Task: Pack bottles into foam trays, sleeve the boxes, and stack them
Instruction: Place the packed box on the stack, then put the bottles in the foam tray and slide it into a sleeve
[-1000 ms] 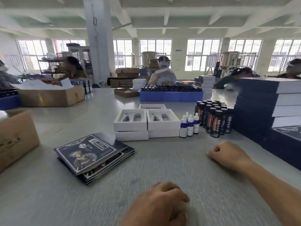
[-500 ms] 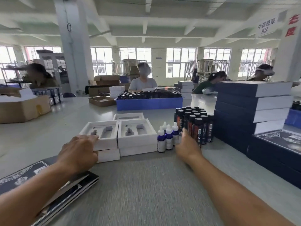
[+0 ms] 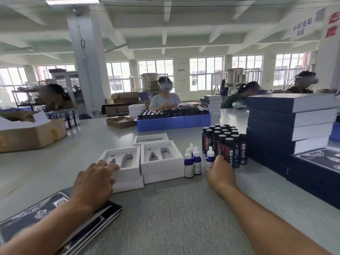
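Reaching for bottle & tray
R hand [image 3: 219, 171] curls round upright dropper bottle [image 3: 210, 159]; empty foam tray [image 3: 127, 159] at its 9 o'clock, L hand [image 3: 95, 178] fingers straight on rim.

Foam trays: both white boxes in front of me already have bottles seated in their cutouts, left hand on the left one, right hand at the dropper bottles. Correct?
Not quite. The head view shows the cutouts of the left foam tray and the right foam tray with no bottles in them. The rest holds: the left hand rests on the left tray's near corner, and the right hand is at the dropper bottles.
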`<state>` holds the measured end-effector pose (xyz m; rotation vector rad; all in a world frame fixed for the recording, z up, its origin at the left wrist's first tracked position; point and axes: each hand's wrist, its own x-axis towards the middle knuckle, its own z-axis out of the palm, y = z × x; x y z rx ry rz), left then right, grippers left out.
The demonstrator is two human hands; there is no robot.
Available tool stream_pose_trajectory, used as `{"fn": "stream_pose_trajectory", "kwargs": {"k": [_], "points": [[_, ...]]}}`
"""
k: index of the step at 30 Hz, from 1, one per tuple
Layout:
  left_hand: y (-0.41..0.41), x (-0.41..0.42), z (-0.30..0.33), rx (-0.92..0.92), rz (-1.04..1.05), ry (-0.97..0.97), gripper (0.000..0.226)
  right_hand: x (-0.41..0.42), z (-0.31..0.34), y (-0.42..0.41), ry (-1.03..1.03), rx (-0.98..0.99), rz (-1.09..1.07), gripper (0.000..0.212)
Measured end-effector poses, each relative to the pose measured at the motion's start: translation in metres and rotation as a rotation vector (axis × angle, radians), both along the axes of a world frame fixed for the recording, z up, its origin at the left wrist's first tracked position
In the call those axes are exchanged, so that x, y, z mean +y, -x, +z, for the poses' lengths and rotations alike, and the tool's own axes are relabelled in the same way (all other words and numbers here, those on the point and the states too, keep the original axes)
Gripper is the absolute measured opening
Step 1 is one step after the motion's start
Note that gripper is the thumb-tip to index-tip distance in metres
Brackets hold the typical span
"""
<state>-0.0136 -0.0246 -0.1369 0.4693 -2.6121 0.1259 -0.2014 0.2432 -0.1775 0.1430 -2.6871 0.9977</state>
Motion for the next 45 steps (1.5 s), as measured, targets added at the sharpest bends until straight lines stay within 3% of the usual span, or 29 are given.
{"fn": "stream_pose_trajectory", "kwargs": {"k": [5,8,12,15,17,19,21,24,28,37,41,45], "points": [[-0.062,0.042,0.004,0.051,-0.156,0.047,0.05,0.037,0.004,-0.037,0.004,-0.072,0.093,0.023],[-0.104,0.09,-0.004,0.034,-0.325,0.099,0.064,0.063,0.004,-0.062,0.084,-0.14,0.158,0.032],[-0.132,0.164,-0.023,-0.103,-0.532,0.15,0.069,0.081,0.011,-0.099,0.264,-0.225,0.212,0.033],[-0.135,0.195,-0.026,-0.173,-0.618,0.076,0.066,0.084,0.024,-0.13,0.288,-0.166,0.29,0.027],[-0.133,0.199,-0.025,-0.11,-0.618,-0.029,0.064,0.083,0.035,-0.153,0.271,-0.138,0.359,0.025],[-0.134,0.189,-0.036,-0.104,-0.569,-0.166,0.077,0.08,0.044,-0.173,0.236,-0.122,0.418,0.026],[-0.137,0.174,-0.044,-0.084,-0.505,-0.181,0.096,0.075,0.05,-0.191,0.155,-0.095,0.465,0.045],[-0.141,0.159,-0.056,-0.135,-0.466,-0.211,0.099,0.062,0.05,-0.211,0.051,-0.066,0.532,0.063],[-0.136,0.157,-0.066,-0.073,-0.468,-0.212,0.096,0.044,0.035,-0.23,-0.168,0.025,0.567,0.052],[-0.135,0.154,-0.07,0.014,-0.49,-0.326,0.104,0.048,0.038,-0.235,-0.456,0.075,0.666,0.049],[-0.134,0.154,-0.071,0.01,-0.496,-0.289,0.104,0.05,0.041,-0.232,-0.423,-0.044,0.71,0.035],[-0.133,0.154,-0.071,0.004,-0.495,-0.275,0.101,0.046,0.038,-0.236,-0.466,0.0,0.684,0.032]]}}
